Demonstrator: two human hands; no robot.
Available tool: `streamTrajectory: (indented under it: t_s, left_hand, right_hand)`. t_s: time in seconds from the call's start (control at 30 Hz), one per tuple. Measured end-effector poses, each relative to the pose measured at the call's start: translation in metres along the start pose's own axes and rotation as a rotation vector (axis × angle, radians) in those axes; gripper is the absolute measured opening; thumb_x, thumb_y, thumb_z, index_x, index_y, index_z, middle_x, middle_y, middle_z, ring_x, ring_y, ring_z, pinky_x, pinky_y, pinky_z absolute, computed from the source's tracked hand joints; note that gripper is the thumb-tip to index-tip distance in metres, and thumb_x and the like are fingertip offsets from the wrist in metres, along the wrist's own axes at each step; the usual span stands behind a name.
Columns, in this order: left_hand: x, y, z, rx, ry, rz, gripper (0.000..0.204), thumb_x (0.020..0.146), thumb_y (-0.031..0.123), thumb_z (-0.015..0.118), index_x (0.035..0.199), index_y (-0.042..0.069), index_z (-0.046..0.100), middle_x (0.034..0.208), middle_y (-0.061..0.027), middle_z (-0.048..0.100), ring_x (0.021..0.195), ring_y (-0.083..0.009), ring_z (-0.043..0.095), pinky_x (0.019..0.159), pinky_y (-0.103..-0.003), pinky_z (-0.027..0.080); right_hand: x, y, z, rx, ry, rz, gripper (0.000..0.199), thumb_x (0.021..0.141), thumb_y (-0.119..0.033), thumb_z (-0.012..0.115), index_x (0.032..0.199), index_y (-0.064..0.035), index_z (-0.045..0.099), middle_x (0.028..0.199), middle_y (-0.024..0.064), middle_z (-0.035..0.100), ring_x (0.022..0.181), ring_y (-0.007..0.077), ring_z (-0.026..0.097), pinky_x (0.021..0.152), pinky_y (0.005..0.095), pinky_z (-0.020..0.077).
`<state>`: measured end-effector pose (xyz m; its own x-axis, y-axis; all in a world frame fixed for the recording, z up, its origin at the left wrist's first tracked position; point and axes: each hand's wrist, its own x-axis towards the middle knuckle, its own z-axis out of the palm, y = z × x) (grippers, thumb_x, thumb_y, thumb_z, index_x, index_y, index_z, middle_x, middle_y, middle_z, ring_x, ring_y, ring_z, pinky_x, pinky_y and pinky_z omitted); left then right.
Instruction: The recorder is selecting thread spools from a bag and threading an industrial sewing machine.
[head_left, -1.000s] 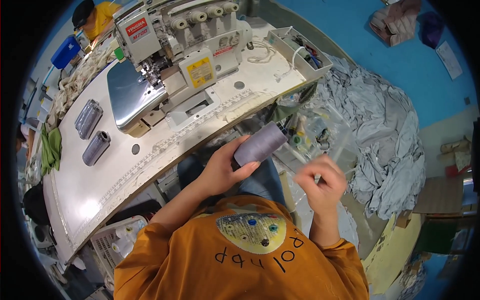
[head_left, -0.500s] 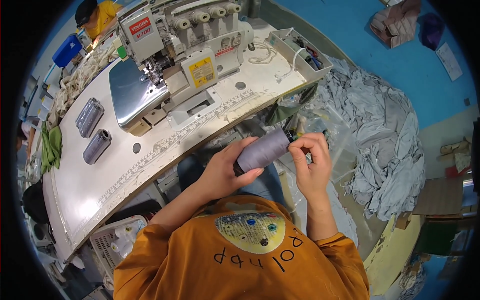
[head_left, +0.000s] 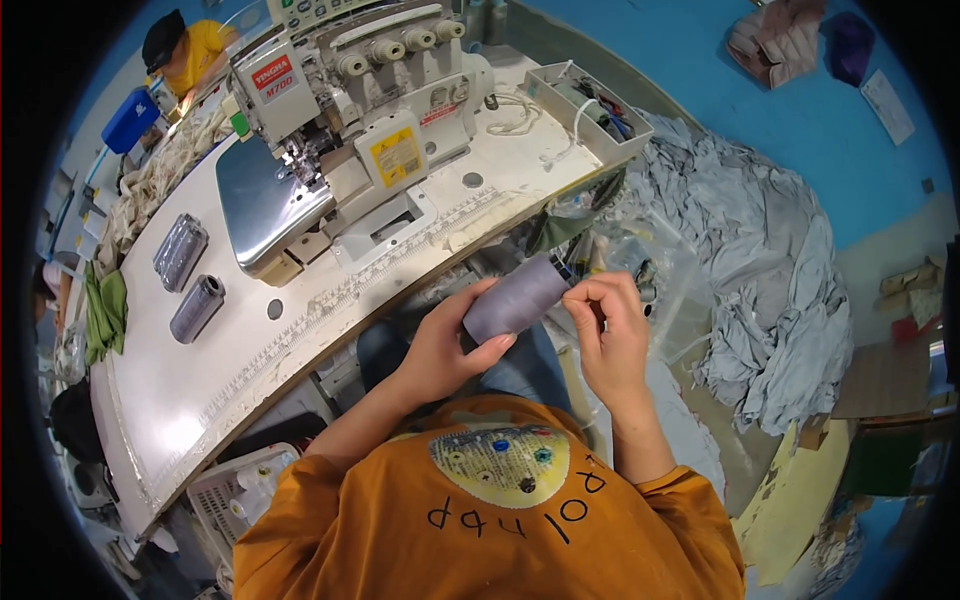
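I see the left hand clasping a lavender thread cone in open room off the worktable's front edge — the right hand pinching near its tip, on what I can't tell.

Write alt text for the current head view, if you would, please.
A person's left hand grips a grey-purple thread spool while the right hand pinches near its end. Ahead, a sewing machine stands on a white table; grey fabric lies heaped to the right.
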<state>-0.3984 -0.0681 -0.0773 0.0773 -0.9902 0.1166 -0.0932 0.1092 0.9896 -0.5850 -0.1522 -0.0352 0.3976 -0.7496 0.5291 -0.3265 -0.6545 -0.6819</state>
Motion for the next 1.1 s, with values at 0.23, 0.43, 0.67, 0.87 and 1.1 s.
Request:
streamTrajectory:
  t_s: [0.23,0.43,0.67,0.87,1.1]
  left_hand:
    - [-0.009,-0.011,-0.013,-0.197,-0.094,0.027,0.064,0.083,0.021,0.069,0.136,-0.002,0.041,0.118,-0.0102,0.058,0.110,-0.0169,0.054,0.098,-0.031,0.039]
    - [-0.009,-0.005,-0.015,-0.454,-0.218,-0.168,0.079,0.078,0.055,0.068,0.130,0.000,0.044,0.109,-0.0103,0.062,0.095,-0.0161,0.061,0.072,-0.026,0.049]
    - [-0.010,0.009,-0.010,-0.400,-0.143,-0.217,0.097,0.068,0.067,0.072,0.129,-0.003,0.042,0.103,-0.0135,0.060,0.079,-0.0148,0.059,0.061,-0.023,0.047]
    - [-0.013,0.004,-0.012,-0.292,-0.127,-0.127,0.090,0.070,0.064,0.073,0.129,0.002,0.045,0.108,-0.0084,0.062,0.091,-0.0132,0.059,0.069,-0.025,0.048]
    - [-0.020,-0.010,-0.001,-0.438,-0.109,-0.086,0.092,0.070,0.062,0.075,0.131,0.002,0.042,0.111,-0.0086,0.061,0.092,-0.0144,0.060,0.071,-0.027,0.048]
  right_hand:
    - [0.003,0.009,-0.013,-0.108,-0.181,-0.139,0.006,0.083,-0.008,0.066,0.087,-0.0068,0.061,0.090,0.0076,0.057,0.070,0.0271,0.061,0.059,0.0346,0.0484]
    - [0.002,-0.009,-0.013,0.262,0.045,-0.066,0.020,0.075,-0.002,0.074,0.093,-0.0076,0.068,0.090,0.0055,0.059,0.066,0.0186,0.058,0.056,0.0277,0.0464]
    - [0.024,-0.021,-0.022,0.268,-0.002,-0.321,0.025,0.070,-0.001,0.078,0.092,-0.0090,0.071,0.087,0.0033,0.057,0.066,0.0142,0.057,0.055,0.0255,0.0451]
    - [0.020,-0.028,-0.014,0.272,-0.023,-0.235,0.015,0.077,-0.003,0.072,0.088,-0.0094,0.066,0.087,0.0053,0.056,0.067,0.0210,0.059,0.056,0.0301,0.0477]
    - [-0.012,-0.006,0.016,0.091,0.314,-0.543,0.033,0.065,0.001,0.068,0.095,-0.0093,0.065,0.093,0.0040,0.055,0.066,0.0218,0.060,0.055,0.0318,0.0503]
